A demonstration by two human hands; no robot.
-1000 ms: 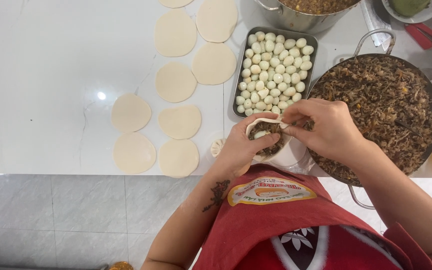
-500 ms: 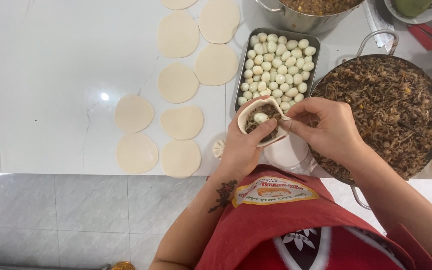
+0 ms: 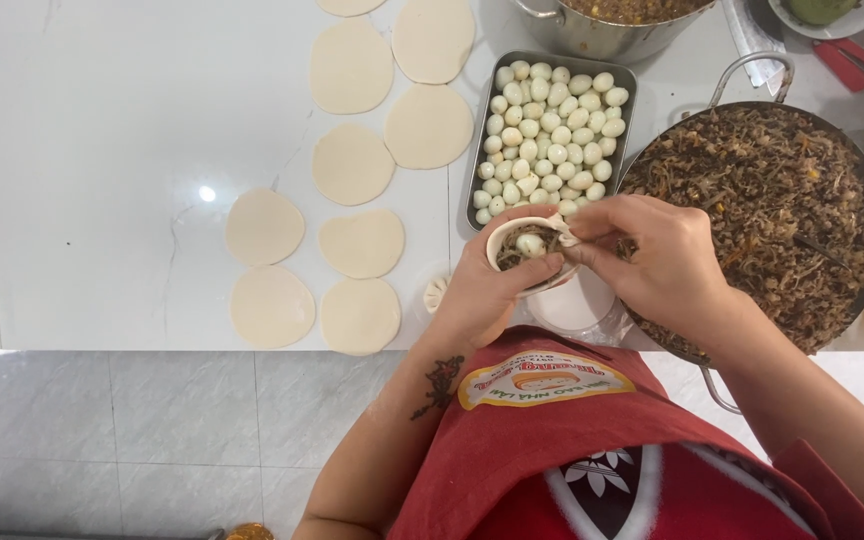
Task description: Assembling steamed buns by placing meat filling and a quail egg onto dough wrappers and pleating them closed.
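While flat dough rounds wait in rows on the white desk, the left hand cups a filled wrapper with an egg on top, in front of the egg tray. The right hand pinches its rim beside the filling pan. Sealing seems underway; pleating round the edge likely follows.

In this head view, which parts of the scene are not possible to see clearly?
- Underside of the filled dough wrapper: hidden by the left hand.
- Right hand fingertips' grip at the wrapper edge: too small to tell.
- Steel pot at top: cut off by the frame edge.
- White container beneath the hands: mostly covered by them.
- Near edge of the filling pan: hidden by the right forearm.
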